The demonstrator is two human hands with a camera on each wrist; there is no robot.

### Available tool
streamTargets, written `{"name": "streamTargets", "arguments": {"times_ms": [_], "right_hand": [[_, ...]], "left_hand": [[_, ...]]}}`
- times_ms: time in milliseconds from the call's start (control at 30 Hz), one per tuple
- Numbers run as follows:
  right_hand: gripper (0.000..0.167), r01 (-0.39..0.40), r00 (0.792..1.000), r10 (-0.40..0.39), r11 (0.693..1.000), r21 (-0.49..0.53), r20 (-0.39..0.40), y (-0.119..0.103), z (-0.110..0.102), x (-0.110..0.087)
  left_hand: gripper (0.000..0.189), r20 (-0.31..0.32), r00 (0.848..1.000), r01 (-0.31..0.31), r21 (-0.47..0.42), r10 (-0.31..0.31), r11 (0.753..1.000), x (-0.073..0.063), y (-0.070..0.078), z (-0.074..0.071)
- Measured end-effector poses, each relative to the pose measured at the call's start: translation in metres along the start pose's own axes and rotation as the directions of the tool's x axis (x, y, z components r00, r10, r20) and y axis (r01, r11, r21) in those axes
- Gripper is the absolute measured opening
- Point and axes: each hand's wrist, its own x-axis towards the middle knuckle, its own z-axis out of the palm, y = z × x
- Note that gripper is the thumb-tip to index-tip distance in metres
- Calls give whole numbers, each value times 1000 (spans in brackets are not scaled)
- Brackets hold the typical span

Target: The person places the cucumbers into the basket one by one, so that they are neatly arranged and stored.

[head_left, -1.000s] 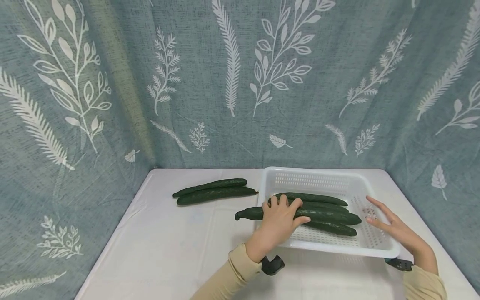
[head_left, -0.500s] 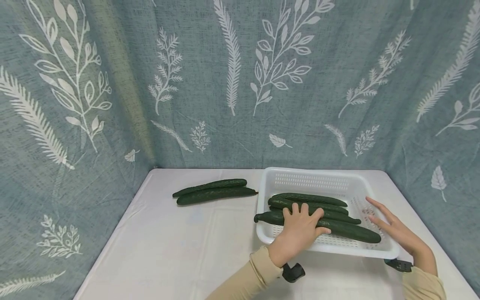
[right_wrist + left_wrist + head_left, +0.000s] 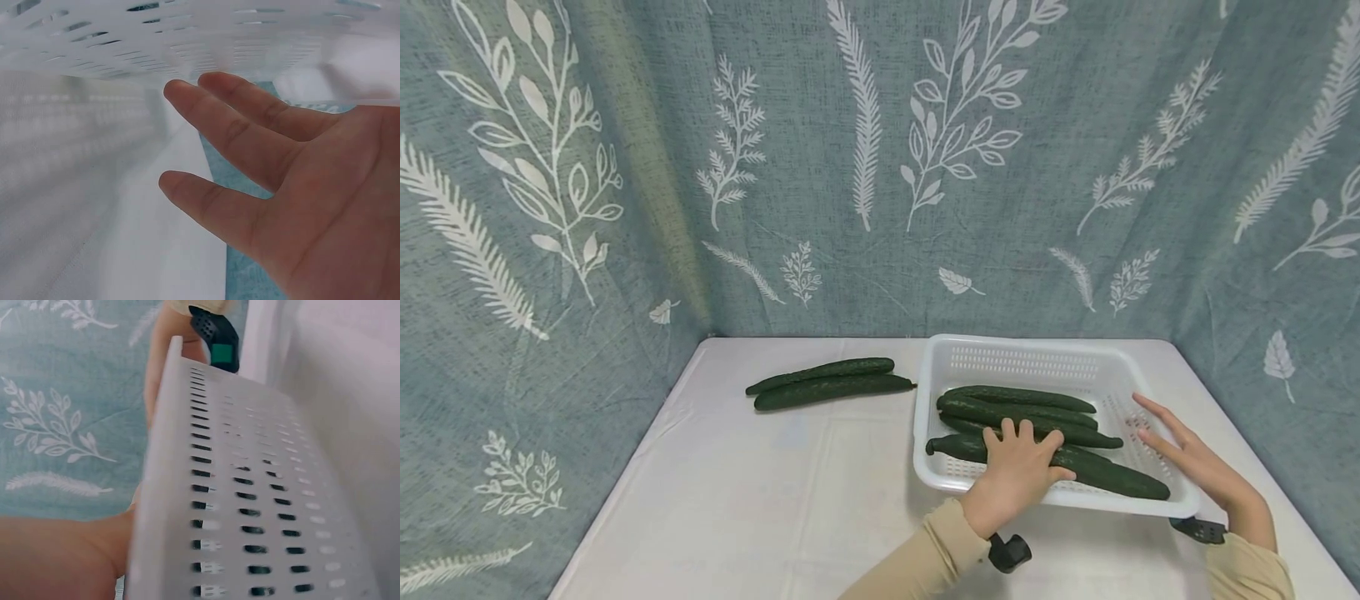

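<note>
A long dark green cucumber (image 3: 1116, 473) lies slanted along the near side of the white perforated basket (image 3: 936, 481). My left hand (image 3: 1013, 471) grips it from above near its middle, fingers on the far side and thumb on the near side. Behind it in the basket are several other cucumbers (image 3: 1026, 397), lying side by side. At the basket's right wall is my right hand (image 3: 1202, 467), with index finger and thumb stretched out over the rim. In the right wrist view, three straight fingers of the right hand (image 3: 250, 150) reach along beneath the basket's outside (image 3: 206, 37).
Two cucumbers (image 3: 835, 390) lie close together on the white tabletop (image 3: 715, 500), left of the basket. A patterned blue-green curtain (image 3: 880, 167) rises behind the table and at both sides. Black wrist devices (image 3: 1011, 553) hang under the wrists.
My left hand has carried the cucumber rightward and toward the near side, from across the basket's left rim down into the basket. The right hand has stayed almost still.
</note>
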Motion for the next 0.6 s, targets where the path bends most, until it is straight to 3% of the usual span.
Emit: {"name": "streamTargets", "arguments": {"times_ms": [333, 600], "right_hand": [[61, -9, 1000, 9, 1000, -25, -9, -2, -4, 1], [61, -19, 1000, 19, 1000, -15, -2, -2, -2, 2]], "left_hand": [[44, 86, 996, 34, -113, -25, 993, 10, 4, 3], [40, 182, 983, 65, -157, -36, 985, 18, 2, 7]]}}
